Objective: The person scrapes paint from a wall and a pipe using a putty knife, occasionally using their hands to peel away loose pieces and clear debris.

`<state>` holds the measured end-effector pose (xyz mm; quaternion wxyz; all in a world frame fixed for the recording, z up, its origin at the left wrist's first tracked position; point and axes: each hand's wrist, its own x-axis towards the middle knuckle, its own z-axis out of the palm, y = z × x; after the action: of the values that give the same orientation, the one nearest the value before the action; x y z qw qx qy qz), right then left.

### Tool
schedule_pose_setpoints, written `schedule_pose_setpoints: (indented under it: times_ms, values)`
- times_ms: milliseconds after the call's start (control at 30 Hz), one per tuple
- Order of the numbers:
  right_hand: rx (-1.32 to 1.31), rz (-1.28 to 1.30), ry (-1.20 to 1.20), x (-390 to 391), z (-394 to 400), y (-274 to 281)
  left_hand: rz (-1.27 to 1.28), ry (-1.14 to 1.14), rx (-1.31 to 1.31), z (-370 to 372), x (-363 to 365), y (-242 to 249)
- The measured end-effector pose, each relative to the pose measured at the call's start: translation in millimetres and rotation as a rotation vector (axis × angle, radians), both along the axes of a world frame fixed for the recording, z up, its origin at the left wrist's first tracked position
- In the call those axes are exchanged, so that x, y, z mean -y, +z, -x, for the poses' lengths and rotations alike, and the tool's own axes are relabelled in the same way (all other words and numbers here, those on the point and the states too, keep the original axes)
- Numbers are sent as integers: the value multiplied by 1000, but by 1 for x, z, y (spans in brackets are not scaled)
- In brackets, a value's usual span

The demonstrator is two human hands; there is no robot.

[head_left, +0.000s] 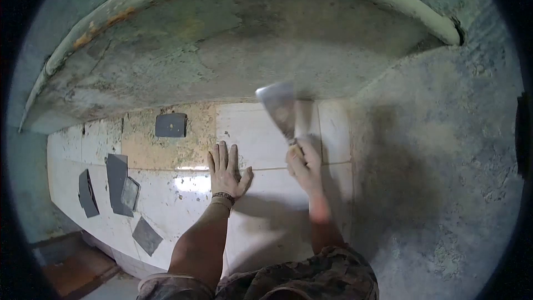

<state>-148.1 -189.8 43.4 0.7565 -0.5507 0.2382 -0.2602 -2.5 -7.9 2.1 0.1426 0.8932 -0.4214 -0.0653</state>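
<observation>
A pale tiled floor [261, 228] carried several dark tile pieces [116, 180], one grey block [170, 125], and a flat left hand [225, 169].

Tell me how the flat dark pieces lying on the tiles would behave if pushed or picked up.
The dark pieces look thin and flat, so they would probably slide on the glossy tiles rather than roll or tip. Their sharp, angular edges suggest stiff shards, possibly brittle. Lying flush, they may be awkward to lift by an edge.

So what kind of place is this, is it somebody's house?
Probably a room being built or repaired, maybe a bathroom. The white tiles have a bare patch where some are missing, the wall is rough grey plaster, and the right hand holds a putty knife.
</observation>
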Motion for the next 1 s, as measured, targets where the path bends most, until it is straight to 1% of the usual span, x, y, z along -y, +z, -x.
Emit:
schedule_pose_setpoints:
  times_ms: [167, 233, 267, 333, 367, 433, 467, 500, 567, 600, 667, 767, 833, 900, 967, 1000]
  values:
    - [106, 82, -177, 36, -18, 25, 17, -18, 27, 0, 0, -4]
    - [11, 294, -243, 51, -34, 37, 26, -12, 34, -1, 0, -3]
    - [12, 295, -242, 51, -47, 45, 38, -19, 43, -2, 0, -4]
    - [130, 622, -423, 39, -77, 77, 47, -12, 50, 2, 0, -5]
    - [140, 616, -405, 36, -79, 84, 54, -14, 45, 3, 1, -4]
    - [82, 492, -293, 31, -87, 92, 55, 15, 61, 1, -1, 0]
    - [97, 532, -348, 30, -83, 84, 42, 5, 41, 1, 0, 1]
    - [52, 542, -342, 34, -77, 70, 33, -9, 19, 0, 1, 2]
    - [85, 410, -349, 33, -70, 50, 27, 17, 13, 0, 1, 1]
    - [78, 402, -334, 28, -72, 60, 32, 9, 17, 1, 0, 1]
    - [39, 708, -363, 20, -85, 95, 30, -5, 33, 0, -1, 1]
    - [28, 630, -317, 17, -90, 104, 23, -1, 33, 0, -1, -1]
    - [27, 642, -330, 14, -82, 84, 16, 2, 21, 2, -3, 0]
    - [21, 511, -336, 9, -77, 74, 9, 11, 12, 0, -1, 1]
    - [2, 541, -331, 6, -91, 95, 30, -4, 0, 0, -1, 1]
    - [54, 564, -336, 4, -102, 107, 25, -4, -2, 2, -2, 1]
